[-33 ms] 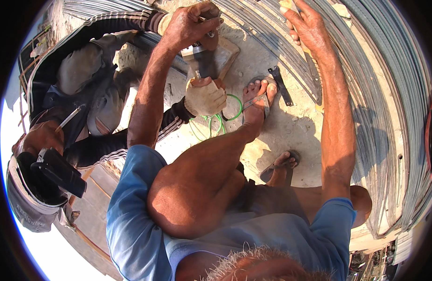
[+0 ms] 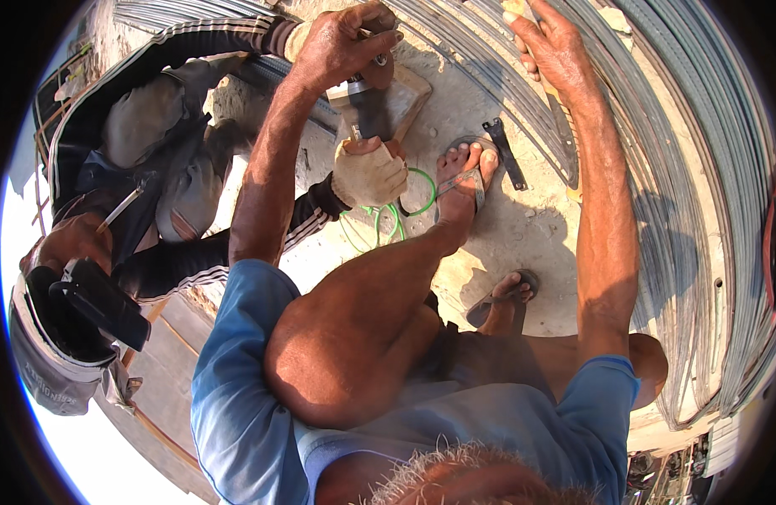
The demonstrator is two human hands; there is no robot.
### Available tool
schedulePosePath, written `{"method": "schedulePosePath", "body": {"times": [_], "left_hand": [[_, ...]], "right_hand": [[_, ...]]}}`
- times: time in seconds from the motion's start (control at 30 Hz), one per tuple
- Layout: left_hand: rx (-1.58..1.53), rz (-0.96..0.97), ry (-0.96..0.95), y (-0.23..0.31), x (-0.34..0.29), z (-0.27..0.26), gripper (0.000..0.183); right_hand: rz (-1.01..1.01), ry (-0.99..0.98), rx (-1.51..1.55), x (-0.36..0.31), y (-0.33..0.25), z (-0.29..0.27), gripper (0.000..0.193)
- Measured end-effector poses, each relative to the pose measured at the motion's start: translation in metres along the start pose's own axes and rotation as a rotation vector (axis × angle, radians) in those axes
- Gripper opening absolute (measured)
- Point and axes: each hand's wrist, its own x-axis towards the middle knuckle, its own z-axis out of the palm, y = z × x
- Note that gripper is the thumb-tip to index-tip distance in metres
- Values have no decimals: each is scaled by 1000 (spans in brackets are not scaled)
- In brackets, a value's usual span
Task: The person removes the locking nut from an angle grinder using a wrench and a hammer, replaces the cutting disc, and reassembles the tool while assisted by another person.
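My left hand [image 2: 342, 44] is at the top, left of centre, by the head of an angle grinder [image 2: 369, 109]. Its fingers are curled and its thumb points right; whatever lies inside them is hidden. A co-worker's gloved hand [image 2: 369, 175] grips the grinder's body, and their other glove [image 2: 297, 42] shows just behind my left hand. At the upper right, my right hand [image 2: 559, 55] is closed around a long, narrow, yellow-edged piece [image 2: 560, 114] whose kind I cannot make out. It runs down beside my wrist, over the steel rods.
Bundles of steel rods [image 2: 666, 126] curve along the right. A flat black tool [image 2: 505, 154] lies near my sandalled foot [image 2: 462, 189]. Green cord [image 2: 396, 223] loops under the grinder. The co-worker, in a grey cap [image 2: 55, 379], crouches at left with a cigarette [image 2: 121, 209].
The co-worker's capped head has shifted slightly left, and the cigarette has tilted a little. My hands and the grinder show no clear movement.
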Motion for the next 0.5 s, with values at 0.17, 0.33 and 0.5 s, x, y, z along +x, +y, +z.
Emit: {"method": "schedulePosePath", "body": {"times": [0.17,0.33,0.5], "left_hand": [[0,228,107,-22,-13,5,11],[-115,262,232,-42,-26,22,14],[-110,271,315,-39,-35,27,17]], "right_hand": [[47,8,-20,-13,-17,16,56],[-161,-70,15,-48,-42,33,42],[-364,-156,63,-74,-29,50,49]]}}
